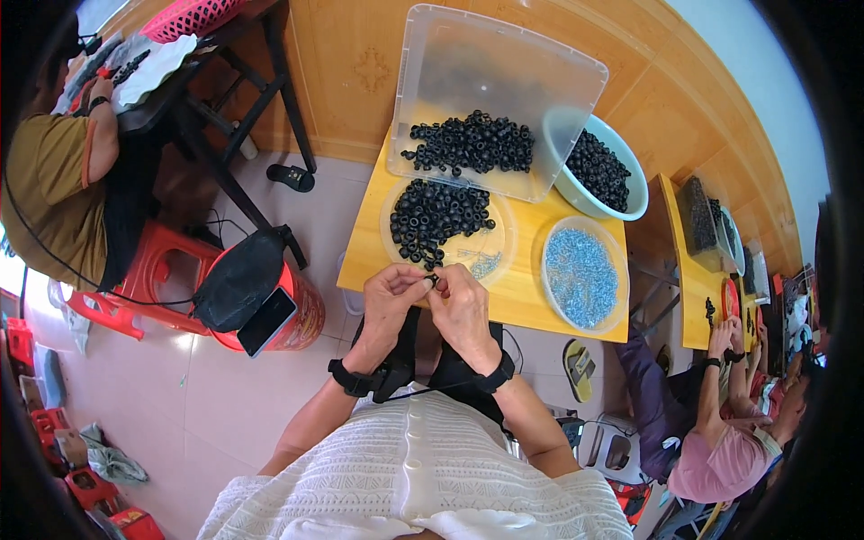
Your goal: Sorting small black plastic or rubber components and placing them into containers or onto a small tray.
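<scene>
My left hand (pixel 396 304) and my right hand (pixel 462 312) meet at the front edge of the yellow table, both in a fingertip pinch. Between them is a small black piece (pixel 433 279), mostly covered by the fingers. Just beyond lies a shallow round tray (pixel 504 236), bearing a heap of black ring-shaped pieces (pixel 438 216) and a few tiny clear-blue pieces (pixel 483 264) at its near right. A round tub (pixel 622 270) to the right is filled with more small blue pieces (pixel 580 277).
Behind the tray, a clear plastic bin (pixel 504 76) holds black pieces; a pale bowl (pixel 638 184) of them stands beside it. Left are a red bucket (pixel 306 319) with a phone (pixel 267 321), and a seated person (pixel 58 180). Others work at a table (pixel 693 310) far right.
</scene>
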### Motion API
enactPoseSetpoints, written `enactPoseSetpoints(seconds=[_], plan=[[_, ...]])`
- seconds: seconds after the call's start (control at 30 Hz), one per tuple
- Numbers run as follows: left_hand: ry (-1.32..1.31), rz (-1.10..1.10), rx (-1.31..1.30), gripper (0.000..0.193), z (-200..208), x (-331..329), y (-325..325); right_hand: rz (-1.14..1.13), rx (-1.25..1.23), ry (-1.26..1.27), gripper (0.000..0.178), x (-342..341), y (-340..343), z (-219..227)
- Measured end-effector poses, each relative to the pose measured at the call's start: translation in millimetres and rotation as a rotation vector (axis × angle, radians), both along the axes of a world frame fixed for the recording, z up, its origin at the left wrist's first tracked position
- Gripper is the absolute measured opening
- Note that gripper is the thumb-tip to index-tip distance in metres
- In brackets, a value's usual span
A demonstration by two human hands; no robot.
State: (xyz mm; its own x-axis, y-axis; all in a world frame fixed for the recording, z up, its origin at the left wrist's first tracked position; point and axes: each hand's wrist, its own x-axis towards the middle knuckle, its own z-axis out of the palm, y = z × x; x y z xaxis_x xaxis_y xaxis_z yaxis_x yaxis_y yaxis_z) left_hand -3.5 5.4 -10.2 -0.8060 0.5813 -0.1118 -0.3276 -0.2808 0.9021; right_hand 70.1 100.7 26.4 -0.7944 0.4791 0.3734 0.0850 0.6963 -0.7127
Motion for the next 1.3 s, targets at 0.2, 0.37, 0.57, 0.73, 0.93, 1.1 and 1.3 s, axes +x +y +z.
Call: enactPoseSetpoints(seconds=[0.2, 0.37, 0.57, 0.73, 0.93, 1.1, 1.3], plan=[[0.024, -0.137, -0.123, 0.018, -4, 0, -1, 0.015, 0.030, -0.076, 0.018, 2, 5, 2], [0.128, -0.176, -0.227, 0.024, -6, 0, -2, 0.027, 0.088, -0.118, 0.016, 2, 4, 2], [0.185, -0.117, -0.228, 0.024, -5, 5, 0, 0.024, 0.100, -0.107, 0.015, 1, 1, 3], [0.218, -0.102, -0.250, 0.025, -1, 6, -1, 0.021, 0.088, -0.062, 0.017, 0, 2, 1], [0.030, -0.155, -0.071, 0.027, 9, 7, -2, 0.053, -0.044, 0.019, 0.027, 2, 3, 1], [-0.038, -0.195, -0.096, 0.030, 8, 5, -4, 0.061, 0.007, 0.001, 0.029, 6, 5, -1], [-0.043, -0.267, -0.189, 0.030, 2, 3, -5, 0.072, 0.099, 0.004, 0.030, 8, 10, -5]])
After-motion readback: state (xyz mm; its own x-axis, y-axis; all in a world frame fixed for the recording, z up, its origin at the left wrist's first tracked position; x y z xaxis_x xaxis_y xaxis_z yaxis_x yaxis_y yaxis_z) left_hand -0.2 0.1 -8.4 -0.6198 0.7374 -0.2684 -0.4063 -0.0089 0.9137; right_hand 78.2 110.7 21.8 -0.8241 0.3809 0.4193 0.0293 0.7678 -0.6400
